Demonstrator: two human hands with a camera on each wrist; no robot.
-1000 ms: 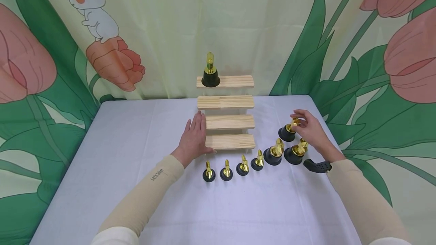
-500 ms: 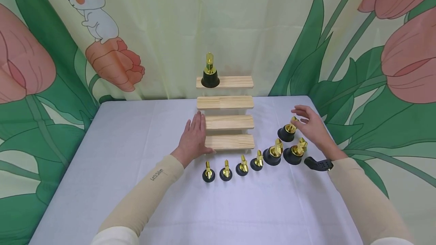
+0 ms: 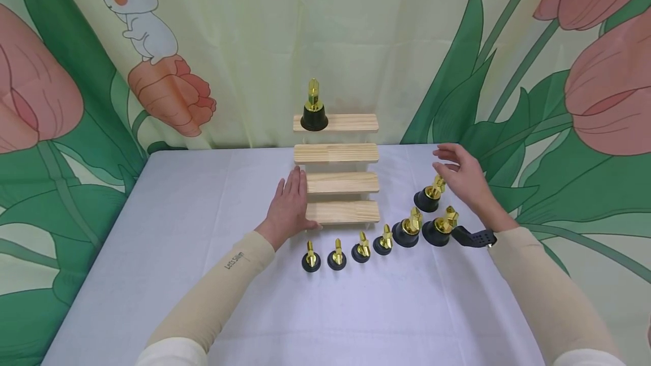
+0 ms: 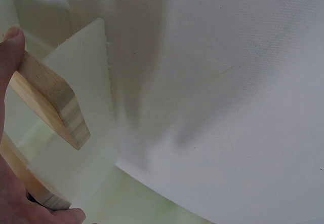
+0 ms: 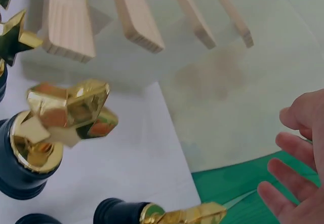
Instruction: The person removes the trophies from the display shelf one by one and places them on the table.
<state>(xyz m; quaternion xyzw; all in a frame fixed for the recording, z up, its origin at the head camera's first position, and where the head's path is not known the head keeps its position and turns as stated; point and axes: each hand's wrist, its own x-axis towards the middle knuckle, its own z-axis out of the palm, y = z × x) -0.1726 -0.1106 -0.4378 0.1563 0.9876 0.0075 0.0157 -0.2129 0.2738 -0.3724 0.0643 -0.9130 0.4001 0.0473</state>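
Note:
My left hand (image 3: pixel 288 206) lies against the left ends of a tiered wooden shelf stand (image 3: pixel 343 183), fingers straight in the head view. In the left wrist view, my thumb and fingertips touch two of its planks (image 4: pixel 50 92). My right hand (image 3: pixel 463 177) hovers just above and behind a gold star trophy (image 3: pixel 427 199) with a black base, fingers loosely bent and holding nothing. The right wrist view shows those fingers apart from the nearby trophies (image 5: pixel 71 107). Another star trophy (image 3: pixel 314 112) stands upright on the top plank, at its left end.
Two larger trophies (image 3: pixel 407 232) (image 3: pixel 439 227) stand in front of the right-hand one. Several smaller trophies (image 3: pixel 337 256) line up before the stand. A white cloth (image 3: pixel 244 309) covers the table, and a printed curtain (image 3: pixel 244 61) hangs behind it.
My right hand has let go of the rear right trophy and lifted away, up and back. That trophy stays standing on the table. My left hand has not moved.

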